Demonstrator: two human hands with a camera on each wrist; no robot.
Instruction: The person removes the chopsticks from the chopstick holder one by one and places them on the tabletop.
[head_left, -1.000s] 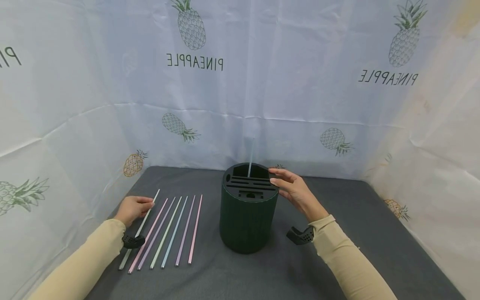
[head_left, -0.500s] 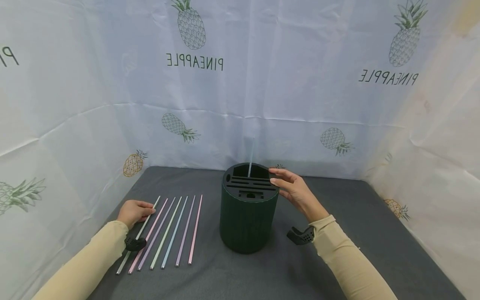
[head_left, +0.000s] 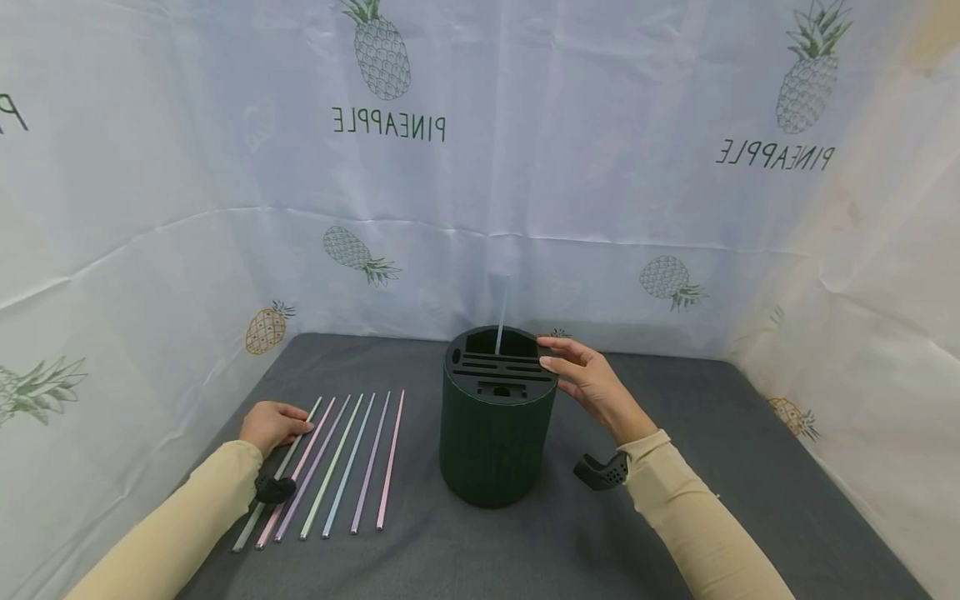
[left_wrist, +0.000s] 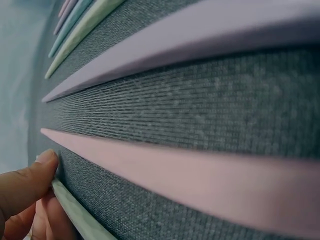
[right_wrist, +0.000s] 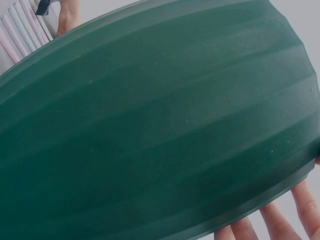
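My left hand (head_left: 272, 425) pinches a pale green chopstick (head_left: 288, 457) between thumb and fingers near its thin end. In the left wrist view that chopstick (left_wrist: 80, 215) slants along close over the cloth, beside a pink chopstick (left_wrist: 150, 172). At the middle stands a round dark green utensil holder (head_left: 491, 454) with a black slotted top. My right hand (head_left: 588, 387) holds its upper right side, thumb at the rim and fingers reaching behind it. One pale blue chopstick (head_left: 503, 312) stands upright in the holder's rear compartment, its lower part hidden.
Several pastel chopsticks lie side by side right of my left hand, ending with a pink chopstick (head_left: 392, 458). Dark grey cloth (head_left: 675, 400) covers the table. A white pineapple-print curtain (head_left: 465, 183) encloses the back and sides.
My left hand has come slightly nearer and to the right, lowering the pale green chopstick in line with the row. The right hand and holder have not moved.
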